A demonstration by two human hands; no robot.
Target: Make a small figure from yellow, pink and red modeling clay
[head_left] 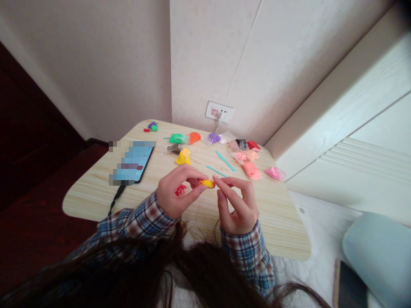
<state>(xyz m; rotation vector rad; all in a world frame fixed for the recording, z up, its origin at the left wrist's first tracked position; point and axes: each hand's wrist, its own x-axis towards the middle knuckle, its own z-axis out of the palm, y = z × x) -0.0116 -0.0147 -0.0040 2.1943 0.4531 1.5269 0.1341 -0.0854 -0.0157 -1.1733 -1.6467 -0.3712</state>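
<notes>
My left hand (176,188) is closed in a pinch on a small yellow piece of modelling clay (208,183), which has a bit of red or orange at its left end. One fingertip of my right hand (239,203) is at the right end of this piece. The right thumb stays apart from that finger, and nothing shows between them. Red clay (180,190) lies on the table, partly hidden behind my left hand. Just beyond the hands are a thin blue stick tool (215,171) and a wider blue clay knife (225,161).
On the wooden-patterned table (276,222) lie bags of yellow (183,156), green (178,138), purple (214,137) and pink clay (252,170). Small clay shapes (154,127) sit at the far left corner. A phone (136,164) with a cable stands left; a socket (220,112) is behind.
</notes>
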